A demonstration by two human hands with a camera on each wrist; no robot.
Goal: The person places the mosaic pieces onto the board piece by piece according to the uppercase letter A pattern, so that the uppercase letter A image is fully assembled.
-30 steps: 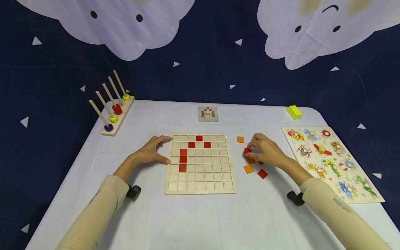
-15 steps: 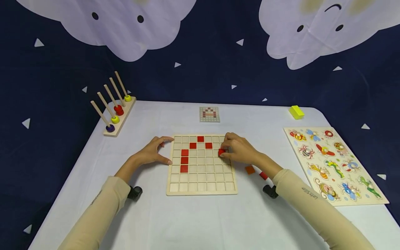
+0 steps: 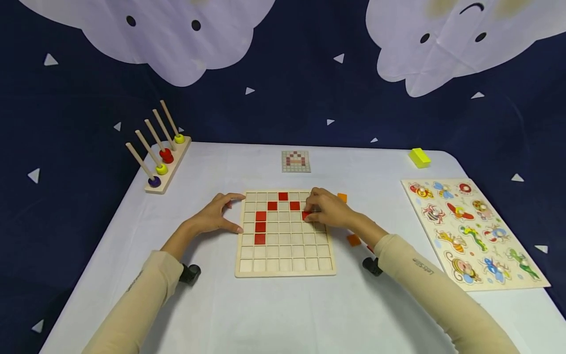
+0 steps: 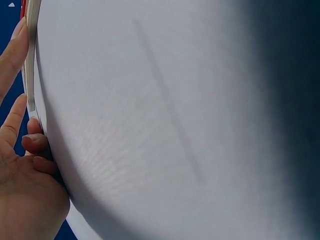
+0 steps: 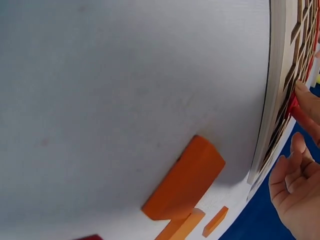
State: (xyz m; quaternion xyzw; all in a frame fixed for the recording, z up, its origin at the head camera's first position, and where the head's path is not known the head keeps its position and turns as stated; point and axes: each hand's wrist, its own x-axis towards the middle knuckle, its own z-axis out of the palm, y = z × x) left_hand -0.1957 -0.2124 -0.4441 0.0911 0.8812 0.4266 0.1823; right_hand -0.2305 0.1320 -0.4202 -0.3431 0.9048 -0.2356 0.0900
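A rack (image 3: 170, 170) stood left, a block (image 3: 419, 158) and puzzle (image 3: 448, 226) right
Rings (image 3: 166, 156) circled four pegs (image 3: 141, 161); the puzzle showed insects (image 3: 460, 212); pale clouds (image 3: 172, 44) marked the dark backdrop (image 3: 292, 108).

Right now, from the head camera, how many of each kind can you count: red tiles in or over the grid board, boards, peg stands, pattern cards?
Red tiles visible in the grid board: 6
Red tile pinched by the right hand: 1
Boards, the grid board and the picture puzzle board: 2
Peg stand: 1
Pattern card: 1
Total: 11
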